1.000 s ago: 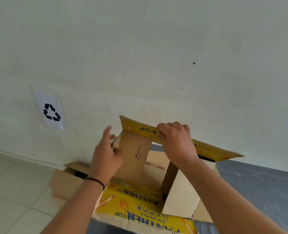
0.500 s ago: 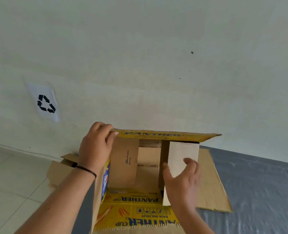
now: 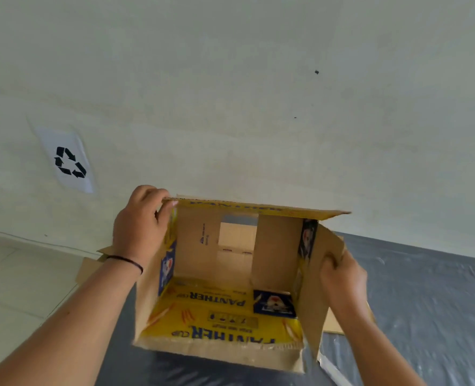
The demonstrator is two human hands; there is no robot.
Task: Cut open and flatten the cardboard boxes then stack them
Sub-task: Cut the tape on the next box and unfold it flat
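Observation:
A yellow and blue printed cardboard box [image 3: 219, 319] lies on its side, its mouth toward me, brown inside. My left hand [image 3: 138, 227] pinches the top left corner of its upper panel. My right hand [image 3: 342, 277] grips the brown right side flap near its outer edge. Two inner flaps stand upright at the back with a gap between them. A flat brown cardboard piece [image 3: 333, 324] lies under the box at the right. Another brown box [image 3: 90, 267] shows behind my left forearm, mostly hidden.
A grey plastic sheet [image 3: 425, 302] covers the floor under and right of the box. Pale floor tiles [image 3: 16, 288] lie at the left. A white wall [image 3: 230, 93] stands close behind, bearing a paper with a recycling symbol [image 3: 69, 161].
My left hand stays at the box's top left corner. My right hand moved from the inner white flap out to the right side flap, and the box has squared open toward me.

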